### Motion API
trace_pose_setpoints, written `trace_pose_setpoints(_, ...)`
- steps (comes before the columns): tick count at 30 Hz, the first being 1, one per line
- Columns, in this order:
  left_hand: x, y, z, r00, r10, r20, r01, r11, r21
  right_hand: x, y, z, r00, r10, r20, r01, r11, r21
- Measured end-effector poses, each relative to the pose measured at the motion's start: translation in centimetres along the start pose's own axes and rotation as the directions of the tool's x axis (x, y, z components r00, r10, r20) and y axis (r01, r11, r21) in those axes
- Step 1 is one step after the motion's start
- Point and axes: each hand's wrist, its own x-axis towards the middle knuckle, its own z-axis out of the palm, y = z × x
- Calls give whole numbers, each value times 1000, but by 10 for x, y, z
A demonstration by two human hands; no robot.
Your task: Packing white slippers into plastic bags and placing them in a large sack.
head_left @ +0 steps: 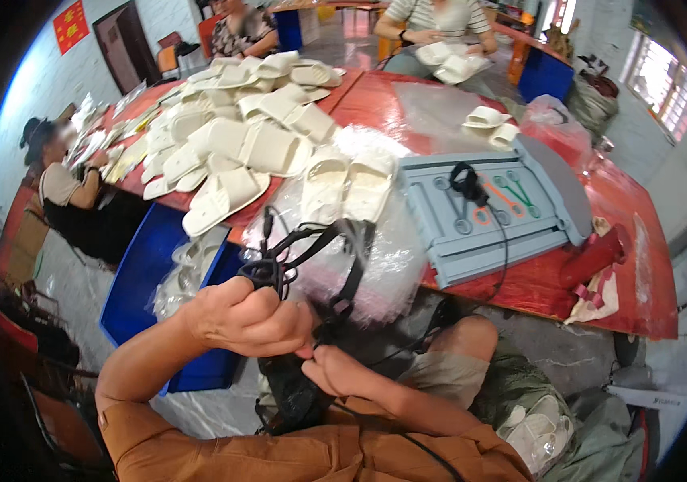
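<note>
Black cable bundle, looped, one: in my left hand, fingers curled tightly round it, near the close edge of the red surface.

Black strap harness, one: beside the bundle, in front of the clear plastic bags.

My right hand, one: just below and beside the left, fingers bent inward near the harness's lower end; what they pinch, if anything, I cannot tell.

Black bag, one: below my hands, partly hidden.

White slippers, large heap: on the surface, far left of me.

White slipper pair, one: side by side, lying on the clear bags.

Grey-blue plastic board, one: on the surface to my right, a black corded device lying upon it.

Blue bin, one: below the surface, to my left, bagged white slippers inside.
</note>
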Motion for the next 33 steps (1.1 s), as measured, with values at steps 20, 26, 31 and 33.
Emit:
trace_pose_setpoints(20,-14,41,-29,710,-473,522,632,100,-768,8,22,28,996,-43,-75,61,965,255)
trace_pose_setpoints(26,-23,51,-13,825,-519,222,531,581,-617,5,4,18,995,-88,57,79,988,132)
trace_pose_setpoints(31,-20,60,-12,812,-557,177,560,657,-505,2,-11,14,994,-13,108,15,1000,-18)
trace_pose_setpoints(33,-19,63,-10,727,-641,245,662,559,-500,1,-23,9,998,-53,15,52,997,60)
